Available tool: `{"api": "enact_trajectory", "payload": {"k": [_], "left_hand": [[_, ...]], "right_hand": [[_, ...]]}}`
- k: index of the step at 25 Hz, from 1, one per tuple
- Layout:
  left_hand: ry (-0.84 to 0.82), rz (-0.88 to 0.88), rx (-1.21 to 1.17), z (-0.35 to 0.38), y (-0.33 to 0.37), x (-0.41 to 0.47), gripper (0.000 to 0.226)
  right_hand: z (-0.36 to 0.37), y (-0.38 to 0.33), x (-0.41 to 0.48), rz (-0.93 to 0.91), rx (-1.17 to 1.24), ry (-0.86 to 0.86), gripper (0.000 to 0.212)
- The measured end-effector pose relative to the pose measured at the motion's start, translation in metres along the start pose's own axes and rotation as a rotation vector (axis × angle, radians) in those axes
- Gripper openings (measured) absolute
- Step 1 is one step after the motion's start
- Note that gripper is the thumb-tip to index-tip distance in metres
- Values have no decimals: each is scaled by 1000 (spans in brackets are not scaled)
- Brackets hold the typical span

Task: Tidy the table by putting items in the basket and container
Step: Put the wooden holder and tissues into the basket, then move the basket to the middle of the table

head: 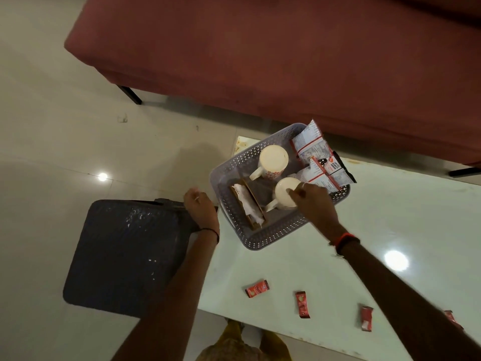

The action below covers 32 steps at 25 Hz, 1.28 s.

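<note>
Grey perforated plastic basket (273,237), rectangular with rounded corners, on glossy white table (338,282); right hand (315,201) over basket's near-right side, grip pinched on rim of smooth cream mug (282,195) inside basket; second cream mug (273,161) at basket's far side; wooden holder (256,208) with crumpled white paper at basket's left wall; crinkled foil snack packets (312,152) lean on basket's far-right corner; left hand (201,207) just left of basket, blurred, grip state cannot tell; flat red sachets (257,288) on table nearer than basket.
</note>
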<state>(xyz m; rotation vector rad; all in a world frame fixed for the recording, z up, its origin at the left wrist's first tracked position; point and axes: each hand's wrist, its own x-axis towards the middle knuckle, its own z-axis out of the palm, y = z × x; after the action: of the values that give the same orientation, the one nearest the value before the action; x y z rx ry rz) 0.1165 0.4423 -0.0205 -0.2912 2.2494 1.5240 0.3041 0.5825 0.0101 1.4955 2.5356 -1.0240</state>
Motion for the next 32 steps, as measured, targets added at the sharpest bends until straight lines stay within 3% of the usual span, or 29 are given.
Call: {"api": "enact_trajectory", "payload": {"k": [1, 3, 5, 7, 11, 14, 20, 32], "left_hand": [[38, -147, -25, -2, -5, -3, 31], [-42, -343, 76, -2, -18, -9, 38], [-199, -409, 105, 0, -27, -19, 33], [-292, -443, 35, 6, -26, -28, 20], [-252, -353, 20, 21, -32, -35, 28], [-194, -314, 29, 23, -39, -33, 20], [-273, -358, 46, 17, -45, -21, 21], [-244, -289, 74, 15, -40, -12, 31]], "right_hand": [[-18, 7, 13, -11, -8, 54, 34], [-51, 22, 39, 43, 22, 182, 34], [-73, 38, 64, 123, 71, 331, 30], [-83, 55, 84, 220, 94, 364, 28], [-80, 74, 113, 350, 183, 47, 23], [-75, 75, 126, 383, 274, -79, 31], [-67, 94, 139, 384, 490, -140, 20], [-79, 105, 106, 434, 534, -212, 37]]}}
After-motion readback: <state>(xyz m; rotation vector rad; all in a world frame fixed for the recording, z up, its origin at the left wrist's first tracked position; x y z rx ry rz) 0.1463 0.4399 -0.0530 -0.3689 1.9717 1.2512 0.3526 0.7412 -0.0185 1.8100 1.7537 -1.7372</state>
